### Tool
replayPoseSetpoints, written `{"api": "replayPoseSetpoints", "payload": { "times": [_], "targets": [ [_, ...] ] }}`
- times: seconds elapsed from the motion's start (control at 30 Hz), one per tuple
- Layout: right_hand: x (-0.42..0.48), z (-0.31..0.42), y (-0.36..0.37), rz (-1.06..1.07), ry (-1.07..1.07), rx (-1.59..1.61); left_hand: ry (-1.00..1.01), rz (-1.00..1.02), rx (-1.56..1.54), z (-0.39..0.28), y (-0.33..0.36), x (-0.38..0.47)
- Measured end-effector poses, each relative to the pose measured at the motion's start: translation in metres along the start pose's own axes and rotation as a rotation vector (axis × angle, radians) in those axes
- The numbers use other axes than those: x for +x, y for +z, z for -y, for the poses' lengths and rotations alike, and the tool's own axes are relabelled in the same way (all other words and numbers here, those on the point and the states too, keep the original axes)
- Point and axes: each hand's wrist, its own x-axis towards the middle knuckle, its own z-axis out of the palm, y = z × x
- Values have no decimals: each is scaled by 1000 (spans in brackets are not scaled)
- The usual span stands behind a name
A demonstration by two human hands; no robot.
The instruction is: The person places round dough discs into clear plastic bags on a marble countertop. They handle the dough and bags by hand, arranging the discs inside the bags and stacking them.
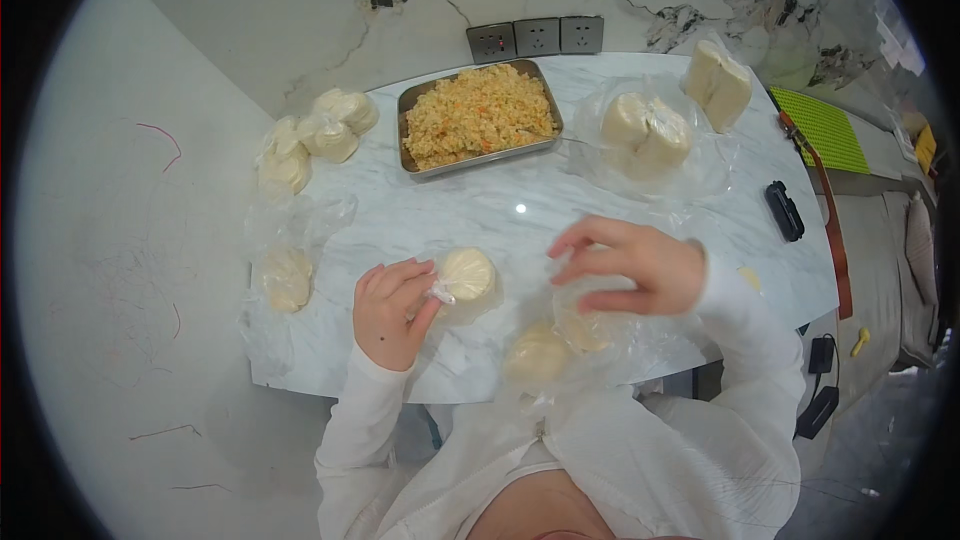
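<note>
My left hand [396,307] pinches the gathered plastic at the side of a wrapped stack of pale round dough wrappers [466,274]. My right hand [637,266] is raised to the right with its fingers apart, slightly blurred, over a loose clear plastic bag [600,315]. Whether the bag touches its fingers is hard to tell. Near the front edge, below that hand, a pale round dough piece [538,352] lies beside the plastic. A metal tray [480,166] stands farther back, heaped with a crumbly yellow-orange filling [480,112], and a thin metal utensil handle [566,138] sticks out of it.
More bagged dough stacks stand at the back left [330,127], left [287,277] and back right [646,131], with another upright [718,86]. A black case [784,211] lies near the marble-patterned table's [480,210] right edge, where a brown strap [834,240] hangs. Wall sockets [536,38] sit behind.
</note>
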Motion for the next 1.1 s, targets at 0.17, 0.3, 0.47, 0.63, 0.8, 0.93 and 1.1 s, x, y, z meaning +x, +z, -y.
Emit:
{"api": "replayPoseSetpoints", "payload": {
  "times": [0.17,0.3,0.47,0.63,0.8,0.93,1.1],
  "targets": [
    [-53,37,-13,-41,-30,-125,-140,35,-245,2,-5,11],
    [-87,57,-15,-115,32,-137,-343,96,-562,18,-5,19],
    [-121,71,-16,-215,52,-106,-514,-33,-1023,48,-11,40],
    [-142,72,-11,-351,55,-100,-531,-226,-1008,88,-42,92],
    [-147,71,-9,-377,53,-131,-551,-250,-821,161,-61,134],
    [-148,69,-10,-391,51,-122,-543,-332,-663,273,-55,120],
    [-153,70,-11,-409,86,-145,-703,-508,-686,314,-75,77]
  ]
}}
